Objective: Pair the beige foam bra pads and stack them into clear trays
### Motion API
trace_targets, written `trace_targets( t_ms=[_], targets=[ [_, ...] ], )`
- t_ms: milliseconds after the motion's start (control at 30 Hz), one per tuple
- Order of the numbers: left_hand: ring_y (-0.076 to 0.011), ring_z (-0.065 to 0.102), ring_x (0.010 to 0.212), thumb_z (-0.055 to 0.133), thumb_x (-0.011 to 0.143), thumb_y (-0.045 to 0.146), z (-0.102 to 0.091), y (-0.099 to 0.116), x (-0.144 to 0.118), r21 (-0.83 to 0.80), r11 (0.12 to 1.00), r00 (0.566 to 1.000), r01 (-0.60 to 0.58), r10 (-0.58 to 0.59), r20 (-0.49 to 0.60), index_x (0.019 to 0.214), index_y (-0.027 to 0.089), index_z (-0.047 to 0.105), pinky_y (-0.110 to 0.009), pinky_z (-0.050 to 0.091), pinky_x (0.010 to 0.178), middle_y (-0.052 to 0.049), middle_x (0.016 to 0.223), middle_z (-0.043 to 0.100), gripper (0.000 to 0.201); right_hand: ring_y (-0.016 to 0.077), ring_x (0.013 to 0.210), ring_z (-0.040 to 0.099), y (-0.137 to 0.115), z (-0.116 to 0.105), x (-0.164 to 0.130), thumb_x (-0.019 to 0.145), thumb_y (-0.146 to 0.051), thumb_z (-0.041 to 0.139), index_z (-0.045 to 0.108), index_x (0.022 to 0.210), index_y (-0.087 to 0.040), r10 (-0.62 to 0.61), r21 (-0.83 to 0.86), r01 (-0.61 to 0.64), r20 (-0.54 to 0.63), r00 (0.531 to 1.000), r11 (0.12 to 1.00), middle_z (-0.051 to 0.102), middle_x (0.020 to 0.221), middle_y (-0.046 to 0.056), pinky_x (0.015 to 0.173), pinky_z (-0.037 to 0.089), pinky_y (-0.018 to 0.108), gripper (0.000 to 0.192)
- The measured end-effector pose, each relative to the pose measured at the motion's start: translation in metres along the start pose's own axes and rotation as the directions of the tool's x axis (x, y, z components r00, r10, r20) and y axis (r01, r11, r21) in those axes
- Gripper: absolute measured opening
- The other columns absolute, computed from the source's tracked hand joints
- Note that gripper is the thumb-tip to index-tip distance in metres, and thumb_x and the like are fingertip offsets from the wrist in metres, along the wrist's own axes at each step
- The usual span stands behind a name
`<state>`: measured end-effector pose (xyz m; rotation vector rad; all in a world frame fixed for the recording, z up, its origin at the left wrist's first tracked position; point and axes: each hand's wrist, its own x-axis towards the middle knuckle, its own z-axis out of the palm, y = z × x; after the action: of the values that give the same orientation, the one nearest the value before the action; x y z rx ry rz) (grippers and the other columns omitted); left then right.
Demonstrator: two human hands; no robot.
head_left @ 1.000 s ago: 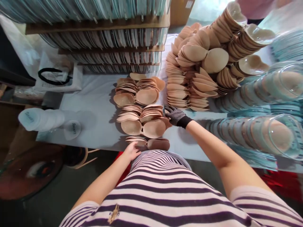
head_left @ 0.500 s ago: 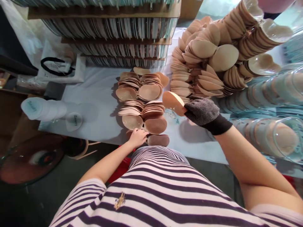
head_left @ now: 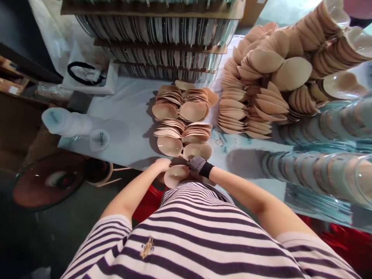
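Observation:
Close against my body, a beige stick-on bra (head_left: pixel 176 176) is held between both hands, one cup facing up. My bare left hand (head_left: pixel 162 165) grips its left side, the fingers mostly hidden behind the cup. My right hand (head_left: pixel 198 164), in a dark dotted glove, is closed at its other side near the middle join. Just beyond the hands lies a front stack of bra cups (head_left: pixel 169 146) in nested pairs. Behind that stands another stack of bra cups (head_left: pixel 194 111) on the white-covered table (head_left: pixel 130 124).
A large pile of bra cups (head_left: pixel 267 62) rises at the back right. Rows of clear plastic cases (head_left: pixel 314 170) line the right side. Packed cases in cardboard trays (head_left: pixel 162 48) stand at the back. Round white films (head_left: pixel 69 122) lie at left, beside a stool (head_left: pixel 49 180).
My gloved right hand has come from the right, carrying a bra cup, down to the left hand at the table's front edge. The view has shifted slightly.

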<state>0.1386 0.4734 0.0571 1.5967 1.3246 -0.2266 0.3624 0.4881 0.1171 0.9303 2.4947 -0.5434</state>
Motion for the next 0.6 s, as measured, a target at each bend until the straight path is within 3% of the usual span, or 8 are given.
trace_targets(
  t_ms=[67, 167, 267, 333, 433, 600],
  targets=[
    [-0.0299, 0.071, 0.098, 0.067, 0.083, 0.049, -0.011, -0.011, 0.000, -0.052, 0.998, 0.999, 0.024, -0.022, 0.036, 0.093, 0.018, 0.079, -0.035, 0.052, 0.091, -0.011, 0.095, 0.079, 0.035, 0.0300, 0.093, 0.068, -0.009, 0.005, 0.008, 0.098, -0.023, 0.048, 0.074, 0.116, -0.011, 0.014, -0.029, -0.014, 0.009, 1.000, 0.999, 0.075, 0.102, 0.021, 0.074, 0.051, 0.036, 0.033],
    [-0.0274, 0.069, 0.109, 0.050, 0.093, 0.050, -0.018, -0.020, 0.000, -0.184, 0.983, 1.000, -0.025, 0.027, 0.011, 0.115, 0.015, 0.075, -0.033, 0.051, 0.096, -0.011, 0.116, 0.076, 0.048, 0.0323, 0.098, 0.069, -0.012, 0.009, 0.015, 0.097, -0.025, 0.049, 0.073, 0.118, -0.011, 0.026, 0.001, -0.026, 0.019, 0.999, 1.000, 0.075, 0.106, 0.021, 0.081, 0.052, 0.040, 0.034],
    [-0.0277, 0.066, 0.117, 0.065, 0.084, 0.047, -0.010, -0.020, -0.003, -0.193, 0.977, 0.996, -0.093, 0.093, -0.011, 0.130, 0.017, 0.068, -0.032, 0.051, 0.098, -0.010, 0.130, 0.071, 0.055, 0.0316, 0.104, 0.069, -0.002, 0.014, 0.015, 0.091, -0.027, 0.058, 0.068, 0.129, -0.015, 0.048, 0.051, -0.050, 0.028, 0.998, 0.997, 0.073, 0.115, 0.018, 0.086, 0.053, 0.038, 0.040],
    [-0.0305, 0.067, 0.116, 0.073, 0.075, 0.035, -0.001, -0.018, -0.006, -0.060, 0.995, 0.997, -0.077, 0.076, -0.020, 0.129, 0.018, 0.069, -0.034, 0.051, 0.098, -0.012, 0.130, 0.070, 0.057, 0.0310, 0.107, 0.068, 0.006, 0.019, 0.010, 0.089, -0.027, 0.061, 0.064, 0.134, -0.016, 0.079, 0.060, -0.081, 0.033, 0.996, 0.995, 0.072, 0.120, 0.018, 0.087, 0.053, 0.037, 0.047],
    [-0.0310, 0.069, 0.109, 0.067, 0.074, 0.021, 0.006, -0.018, -0.009, 0.038, 0.998, 0.998, -0.046, 0.047, -0.038, 0.120, 0.019, 0.074, -0.036, 0.051, 0.094, -0.013, 0.121, 0.074, 0.047, 0.0309, 0.111, 0.067, 0.010, 0.022, 0.003, 0.089, -0.027, 0.061, 0.066, 0.130, -0.016, 0.104, 0.077, -0.107, 0.035, 0.994, 0.991, 0.070, 0.123, 0.019, 0.090, 0.053, 0.036, 0.043],
    [-0.0295, 0.071, 0.100, 0.069, 0.076, 0.032, 0.005, -0.019, -0.006, -0.019, 0.996, 0.996, -0.084, 0.084, -0.024, 0.108, 0.021, 0.079, -0.034, 0.052, 0.088, -0.010, 0.110, 0.078, 0.036, 0.0309, 0.107, 0.068, -0.006, 0.015, 0.010, 0.087, -0.031, 0.066, 0.070, 0.122, -0.017, 0.089, 0.154, -0.096, 0.053, 0.995, 0.983, 0.071, 0.120, 0.019, 0.089, 0.052, 0.036, 0.038]
  ],
)
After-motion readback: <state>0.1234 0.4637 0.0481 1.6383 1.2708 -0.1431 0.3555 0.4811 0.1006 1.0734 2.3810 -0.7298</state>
